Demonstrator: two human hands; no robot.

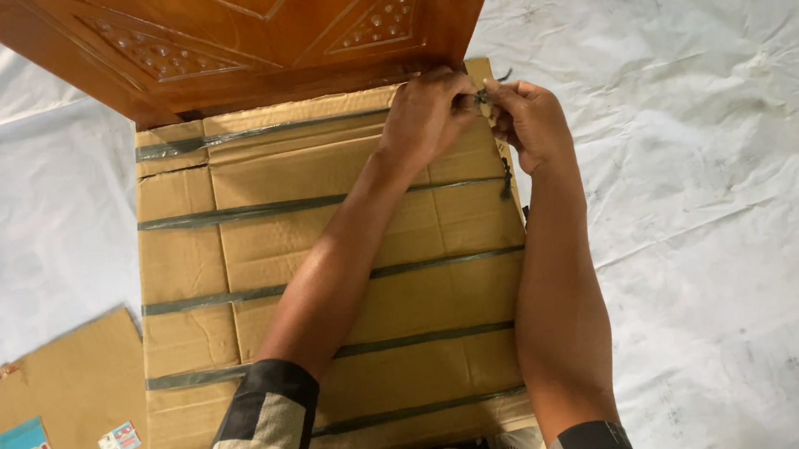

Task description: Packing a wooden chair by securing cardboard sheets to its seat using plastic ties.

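**Both hands pinching a thin strap at the far edge of a wrapped panel**

While a loose flat piece of brown cardboard is lying at the left on the white floor sheet, the brown corrugated cardboard wrapping, banded by dark green plastic straps, is covering a carved reddish-brown wooden panel. The left hand and right hand are closing fingertips on a strap end at the far edge. The strap is probably light, slippery and flexible; the wrapped panel looks stiff and heavy, best gripped at its edges.

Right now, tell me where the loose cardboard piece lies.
The loose cardboard piece lies at lower left on the white sheet, just left of the strapped cardboard package.
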